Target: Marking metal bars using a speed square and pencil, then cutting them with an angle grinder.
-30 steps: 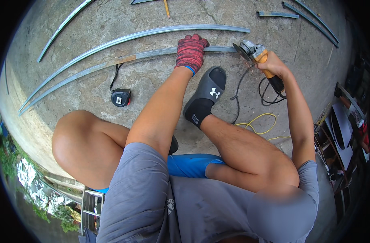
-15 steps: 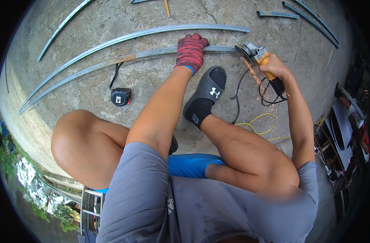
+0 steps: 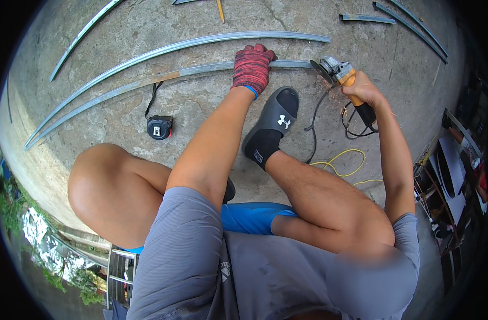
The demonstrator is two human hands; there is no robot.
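Observation:
My left hand (image 3: 253, 66), in a red and black knit glove, is closed around a long grey metal bar (image 3: 206, 68) lying on the concrete. My bare right hand (image 3: 364, 88) grips an angle grinder (image 3: 352, 92) with a yellow-orange and black body. The grinder's dark disc (image 3: 322, 71) is at the bar's right end, and small sparks show below it. Whether the disc touches the metal I cannot tell. Just beyond runs a second long metal channel (image 3: 212, 40). My right foot, in a grey slide sandal (image 3: 276, 120) over a black sock, is close below the bar.
A black tape measure (image 3: 159, 128) with a strap lies left. The grinder's dark cord (image 3: 314, 133) and a yellow cord (image 3: 342, 172) loop on the floor. A pencil (image 3: 221, 10) and more metal pieces (image 3: 367, 19) lie farther off. Clutter fills a rack (image 3: 449, 181) at right.
The long stream of orange sparks below the disc has thinned to a few scattered ones. Both hands and the grinder hold nearly the same place.

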